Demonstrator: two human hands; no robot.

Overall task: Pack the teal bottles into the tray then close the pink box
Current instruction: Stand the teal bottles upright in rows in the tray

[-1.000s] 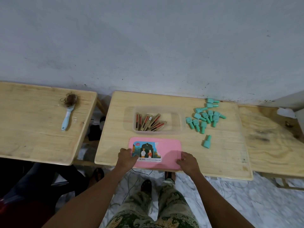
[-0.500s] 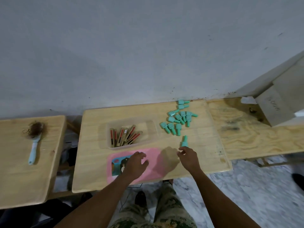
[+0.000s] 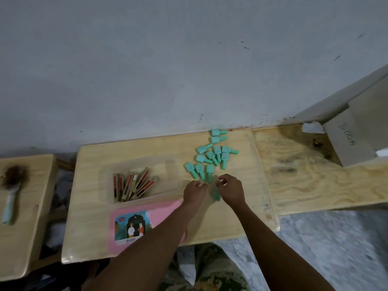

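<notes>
Square-bodied, slim-capped teal bottles (image 3: 212,157) cluster on the pale wooden tabletop (image 3: 243,198); a blurred lone bottle (image 3: 216,194) lies between left hand (image 3: 195,192) and right hand (image 3: 232,190), fingers curled, grip indeterminable.

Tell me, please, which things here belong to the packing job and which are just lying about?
Job:
teal bottles
clear tray
pink box

Lying about:
brush on the left table
cardboard box, far right
white scrap beside it
red-and-tan sticks in the tray
</notes>
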